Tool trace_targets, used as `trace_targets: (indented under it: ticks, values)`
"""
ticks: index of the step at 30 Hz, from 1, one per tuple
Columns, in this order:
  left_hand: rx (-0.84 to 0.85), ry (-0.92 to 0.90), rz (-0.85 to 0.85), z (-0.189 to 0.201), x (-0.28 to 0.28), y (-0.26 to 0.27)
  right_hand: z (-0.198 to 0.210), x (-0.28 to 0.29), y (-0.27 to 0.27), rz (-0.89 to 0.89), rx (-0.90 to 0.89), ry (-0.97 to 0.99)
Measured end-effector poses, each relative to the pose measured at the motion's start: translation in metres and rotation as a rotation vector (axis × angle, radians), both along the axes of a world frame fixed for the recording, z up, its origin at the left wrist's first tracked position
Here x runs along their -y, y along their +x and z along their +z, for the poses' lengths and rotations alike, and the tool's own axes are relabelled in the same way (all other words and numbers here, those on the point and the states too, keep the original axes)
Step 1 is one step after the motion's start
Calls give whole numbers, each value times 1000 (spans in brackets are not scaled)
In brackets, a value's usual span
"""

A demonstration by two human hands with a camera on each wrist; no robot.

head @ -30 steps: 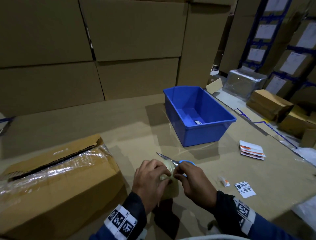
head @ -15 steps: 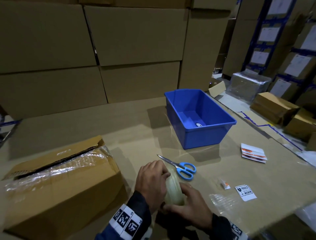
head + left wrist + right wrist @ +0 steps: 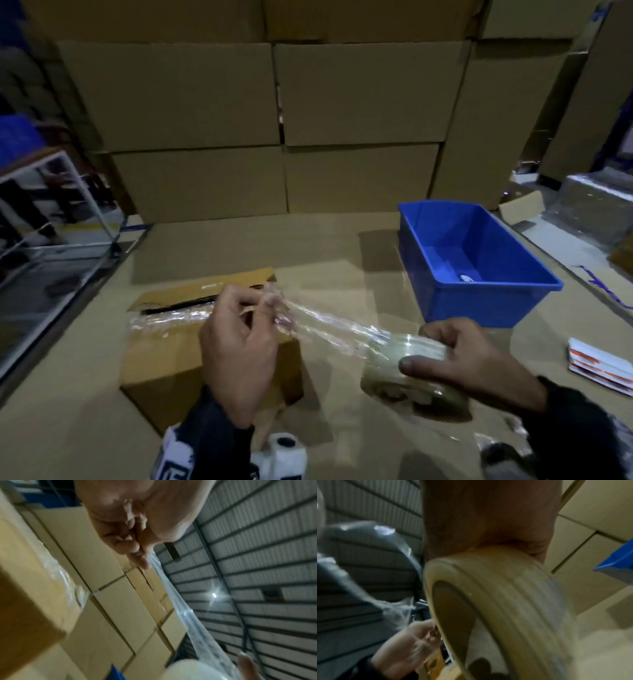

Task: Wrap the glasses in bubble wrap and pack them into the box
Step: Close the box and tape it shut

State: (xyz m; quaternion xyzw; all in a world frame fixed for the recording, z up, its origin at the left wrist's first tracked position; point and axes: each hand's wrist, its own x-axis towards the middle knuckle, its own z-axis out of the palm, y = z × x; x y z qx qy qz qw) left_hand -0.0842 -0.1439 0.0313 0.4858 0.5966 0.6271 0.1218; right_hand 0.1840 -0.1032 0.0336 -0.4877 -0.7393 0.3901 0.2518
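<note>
While right hand (image 3: 469, 359) grips tape roll (image 3: 407, 373), left hand (image 3: 236, 342) pinches its stretched strip (image 3: 325, 325)

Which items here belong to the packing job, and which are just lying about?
In use: tape roll gripped by right hand; clear strip pinched by left hand; cardboard box.
Lying about: blue bin; label stack; stacked cartons.

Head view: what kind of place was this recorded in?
Most likely a warehouse packing station. Plain stacked cartons form a wall behind a cardboard-covered worktable, a blue bin stands on it, and the hands pull clear tape from a tape roll beside a taped box.
</note>
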Motion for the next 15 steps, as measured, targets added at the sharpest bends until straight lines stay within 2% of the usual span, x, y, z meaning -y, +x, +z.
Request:
trace_targets:
  ticks: [5, 8, 15]
  values:
    - [68, 91, 182, 16, 27, -49, 38, -32, -21, 302, 77, -25]
    - [121, 89, 270, 13, 40, -78, 59, -51, -43, 442, 159, -44]
    - [320, 56, 482, 8, 49, -127, 90, -100, -93, 515, 334, 67]
